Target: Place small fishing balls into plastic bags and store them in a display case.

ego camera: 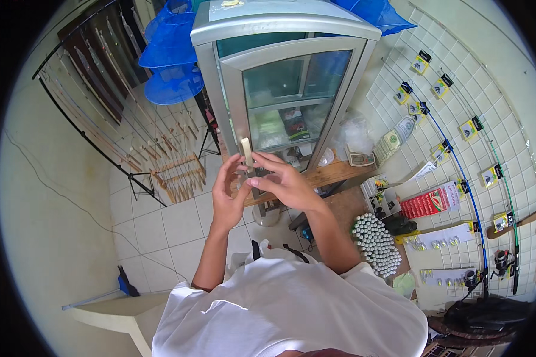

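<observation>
Both of my hands are raised in front of a metal-framed glass cabinet [290, 93]. Around the lower end of a small pale stick-like piece [246, 149], my left hand [230, 192] and my right hand [283, 180] curl from either side, thumbs nearly meeting below it. The piece may be the cabinet door's handle or a loose thing; I cannot tell, nor whether the fingers touch it. Behind the glass are packets, one of them black [294, 123]. A wooden shelf edge [326, 174] runs beneath the cabinet.
Fishing rods on a black rack [89, 140] and a wooden rack [178, 178] stand left. Blue nets [172, 49] hang by the cabinet. To the right are a scale [361, 159], many white-capped bottles [377, 245] and a wire grid [478, 102] with tackle packets and rods.
</observation>
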Demonstrator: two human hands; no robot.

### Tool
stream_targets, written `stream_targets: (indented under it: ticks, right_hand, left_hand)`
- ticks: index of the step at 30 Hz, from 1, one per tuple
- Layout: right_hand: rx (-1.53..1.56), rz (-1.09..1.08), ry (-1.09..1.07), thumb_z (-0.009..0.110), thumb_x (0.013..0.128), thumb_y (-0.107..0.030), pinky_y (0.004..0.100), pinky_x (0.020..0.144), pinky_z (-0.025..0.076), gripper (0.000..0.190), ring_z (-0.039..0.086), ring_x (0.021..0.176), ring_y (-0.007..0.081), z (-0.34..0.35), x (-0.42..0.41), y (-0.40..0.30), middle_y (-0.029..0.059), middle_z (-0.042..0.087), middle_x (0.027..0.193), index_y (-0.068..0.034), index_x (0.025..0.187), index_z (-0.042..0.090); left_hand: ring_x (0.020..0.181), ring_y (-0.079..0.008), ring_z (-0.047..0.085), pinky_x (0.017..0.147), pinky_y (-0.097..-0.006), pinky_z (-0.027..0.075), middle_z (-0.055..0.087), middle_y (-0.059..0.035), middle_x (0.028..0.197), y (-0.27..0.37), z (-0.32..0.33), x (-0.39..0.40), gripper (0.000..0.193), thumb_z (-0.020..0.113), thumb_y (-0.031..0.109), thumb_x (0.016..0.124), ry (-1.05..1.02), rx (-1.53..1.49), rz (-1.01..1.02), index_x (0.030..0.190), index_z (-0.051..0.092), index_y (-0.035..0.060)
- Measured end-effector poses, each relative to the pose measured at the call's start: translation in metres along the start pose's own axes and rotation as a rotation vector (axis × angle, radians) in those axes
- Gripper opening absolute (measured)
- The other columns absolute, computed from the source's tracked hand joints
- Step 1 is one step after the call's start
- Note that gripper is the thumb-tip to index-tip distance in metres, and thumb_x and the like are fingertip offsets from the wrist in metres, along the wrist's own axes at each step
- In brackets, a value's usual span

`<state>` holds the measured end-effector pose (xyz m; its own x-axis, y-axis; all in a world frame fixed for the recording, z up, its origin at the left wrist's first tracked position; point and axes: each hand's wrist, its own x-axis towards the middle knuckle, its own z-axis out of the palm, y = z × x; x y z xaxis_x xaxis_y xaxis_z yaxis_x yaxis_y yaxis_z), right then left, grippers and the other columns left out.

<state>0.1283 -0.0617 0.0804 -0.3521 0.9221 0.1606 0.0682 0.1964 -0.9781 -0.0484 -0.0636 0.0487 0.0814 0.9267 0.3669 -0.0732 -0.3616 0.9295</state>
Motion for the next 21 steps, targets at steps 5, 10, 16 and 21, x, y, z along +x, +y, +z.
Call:
stream_targets:
  ticks: [5, 10, 16, 21]
  right_hand:
    - [0.642, 0.089, 0.032, 0.057, 0.096, -0.02, 0.0374, 0.102, 0.041, 0.047, 0.045, 0.133, 0.025, 0.005, -0.001, 0.033, 0.0121, 0.036, 0.153, 0.001, 0.138, 0.051]
    - [0.875, 0.138, 0.147, 0.05, 0.098, -0.033, 0.0412, 0.101, 0.042, 0.052, 0.052, 0.125, 0.0292, -0.002, -0.082, 0.076, 0.0168, 0.046, 0.145, 0.004, 0.135, 0.051]
    - [1.028, 0.186, 0.674, 0.051, 0.094, -0.042, 0.0416, 0.096, 0.044, 0.059, 0.056, 0.116, 0.0284, 0.007, -0.222, 0.102, 0.0164, 0.053, 0.137, 0.004, 0.132, 0.053]
    - [1.079, 0.064, 1.138, 0.051, 0.094, -0.039, 0.0414, 0.093, 0.045, 0.054, 0.059, 0.11, 0.0267, 0.045, -0.316, 0.084, 0.0141, 0.059, 0.131, 0.002, 0.128, 0.057]
  left_hand:
    - [0.113, -0.0175, 0.054, 0.096, -0.033, 0.044, 0.053, -0.0118, 0.134, -0.027, -0.013, 0.006, 0.054, 0.066, 0.005, 0.088, 0.03, 0.017, -0.031, 0.137, 0.044, 0.0028]
    - [0.102, -0.0151, 0.058, 0.09, -0.0288, 0.044, 0.063, -0.0102, 0.111, -0.071, -0.008, -0.019, 0.039, 0.063, 0.0, 0.089, -0.08, -0.269, -0.206, 0.126, 0.05, 0.0001]
    - [0.087, -0.0139, 0.061, 0.086, -0.0278, 0.047, 0.065, -0.0055, 0.091, -0.125, 0.018, -0.057, 0.017, 0.064, 0.002, 0.091, -0.491, -0.158, -0.414, 0.107, 0.061, -0.0011]
    - [0.093, -0.0189, 0.065, 0.085, -0.0317, 0.049, 0.068, -0.0109, 0.099, -0.128, 0.057, -0.053, 0.028, 0.068, 0.011, 0.09, -1.014, 0.061, -0.211, 0.114, 0.059, 0.0]
